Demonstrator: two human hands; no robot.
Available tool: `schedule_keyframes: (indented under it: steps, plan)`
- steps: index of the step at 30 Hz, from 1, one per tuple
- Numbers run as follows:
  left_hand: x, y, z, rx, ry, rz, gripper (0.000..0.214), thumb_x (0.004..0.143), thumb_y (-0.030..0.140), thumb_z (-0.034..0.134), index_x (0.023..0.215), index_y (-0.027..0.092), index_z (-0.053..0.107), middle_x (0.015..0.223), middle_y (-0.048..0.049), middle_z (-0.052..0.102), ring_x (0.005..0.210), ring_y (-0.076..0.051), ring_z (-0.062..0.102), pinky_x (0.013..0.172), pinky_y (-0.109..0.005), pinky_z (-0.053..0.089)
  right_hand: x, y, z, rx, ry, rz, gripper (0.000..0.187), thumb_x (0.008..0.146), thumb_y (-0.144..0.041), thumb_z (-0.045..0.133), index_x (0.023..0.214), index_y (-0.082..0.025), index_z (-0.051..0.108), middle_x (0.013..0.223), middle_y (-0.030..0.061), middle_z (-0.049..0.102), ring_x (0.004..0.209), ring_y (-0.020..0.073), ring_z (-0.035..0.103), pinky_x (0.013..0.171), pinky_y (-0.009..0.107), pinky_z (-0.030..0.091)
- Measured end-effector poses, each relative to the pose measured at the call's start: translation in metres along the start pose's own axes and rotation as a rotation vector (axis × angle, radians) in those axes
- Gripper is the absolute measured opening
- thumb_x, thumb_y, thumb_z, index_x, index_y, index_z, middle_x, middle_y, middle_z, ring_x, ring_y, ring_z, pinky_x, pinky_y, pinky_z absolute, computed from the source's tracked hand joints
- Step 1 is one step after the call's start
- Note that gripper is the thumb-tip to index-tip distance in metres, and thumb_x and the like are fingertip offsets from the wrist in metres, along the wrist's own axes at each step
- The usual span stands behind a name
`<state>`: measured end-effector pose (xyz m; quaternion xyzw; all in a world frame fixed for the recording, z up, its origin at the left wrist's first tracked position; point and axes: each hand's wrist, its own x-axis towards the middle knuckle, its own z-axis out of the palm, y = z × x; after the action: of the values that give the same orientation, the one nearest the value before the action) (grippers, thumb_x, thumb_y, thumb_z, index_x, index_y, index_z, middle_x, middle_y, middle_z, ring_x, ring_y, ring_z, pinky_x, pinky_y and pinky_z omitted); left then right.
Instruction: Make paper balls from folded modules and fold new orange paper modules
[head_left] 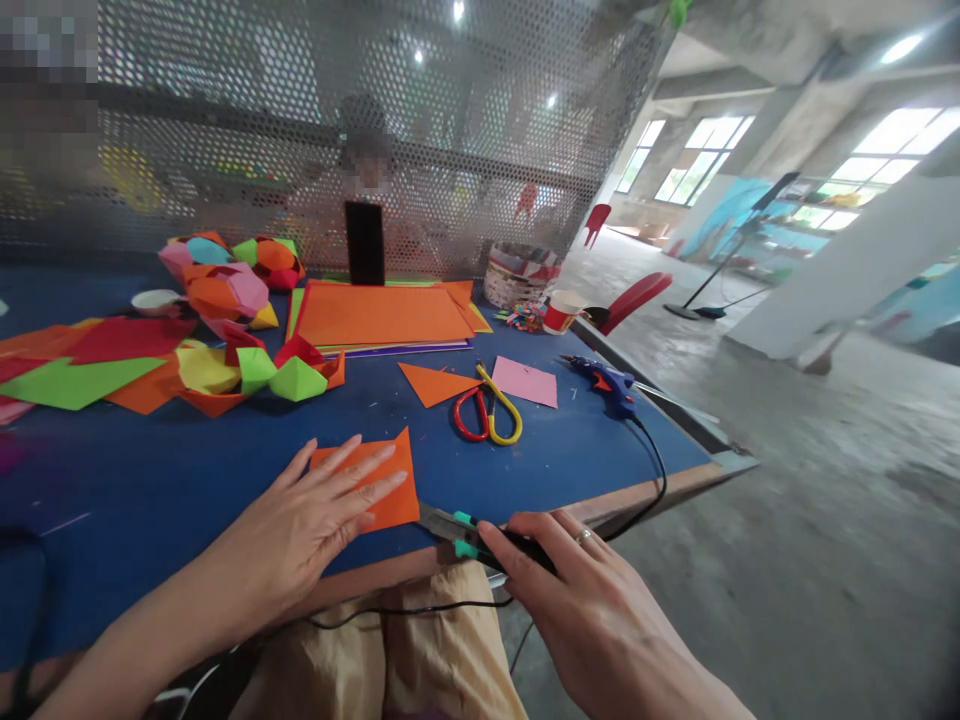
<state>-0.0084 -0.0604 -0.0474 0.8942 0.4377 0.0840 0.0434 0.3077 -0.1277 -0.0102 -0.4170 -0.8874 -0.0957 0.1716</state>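
My left hand (334, 505) lies flat with its fingers spread over a folded piece of orange paper (401, 485), pressing it to the blue tabletop. In my right hand (566, 570) is a utility knife (465, 535) with a black and green handle. Its blade points left and meets the paper's lower right corner; whether it is inside the fold I cannot tell. Just beyond the paper lie an orange paper triangle (435, 382), scissors (487, 412) with one red and one yellow handle, and a pink paper square (525, 380).
A blue glue gun (611, 385) rests near the right edge, its cord hanging over. Behind are stacked orange sheets (390, 315), a woven basket (521, 275) and a paper cup (562, 312). Folded paper shapes (225, 290) fill the left side. A perforated metal screen (465, 130) stands at the back.
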Motion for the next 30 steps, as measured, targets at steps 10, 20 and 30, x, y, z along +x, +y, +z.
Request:
schedule_keyframes:
  steps: [10,20,30]
  plan:
    - [0.0,-0.002,0.003,-0.015,0.007,0.01,0.048,0.109,0.05,0.022,0.157,0.053,0.024,0.165,0.0087,0.037,0.155,-0.032,0.033,0.119,-0.066,0.031,0.003,-0.005,-0.001,0.0,0.001,-0.01,0.053,0.09,0.0,0.042,0.133,-0.016,0.067,0.112,0.0134,0.072,0.097,0.0248,0.069,0.081,0.039,0.066]
    - [0.0,0.001,-0.003,-0.046,-0.02,-0.006,0.048,0.109,0.047,0.026,0.157,0.049,0.029,0.165,0.0061,0.039,0.156,-0.031,0.031,0.122,-0.063,0.029,0.004,-0.011,-0.002,0.018,-0.047,-0.004,0.055,0.089,0.0,0.044,0.137,-0.016,0.065,0.116,0.0141,0.072,0.101,0.0243,0.069,0.087,0.038,0.063]
    - [0.004,0.004,-0.008,-0.072,-0.052,-0.029,0.048,0.108,0.052,0.027,0.155,0.048,0.035,0.164,0.0047,0.041,0.154,-0.033,0.034,0.121,-0.066,0.029,0.004,-0.016,0.004,0.03,-0.077,-0.021,0.051,0.091,-0.013,0.056,0.141,-0.016,0.06,0.117,0.0143,0.069,0.102,0.0249,0.066,0.089,0.037,0.06]
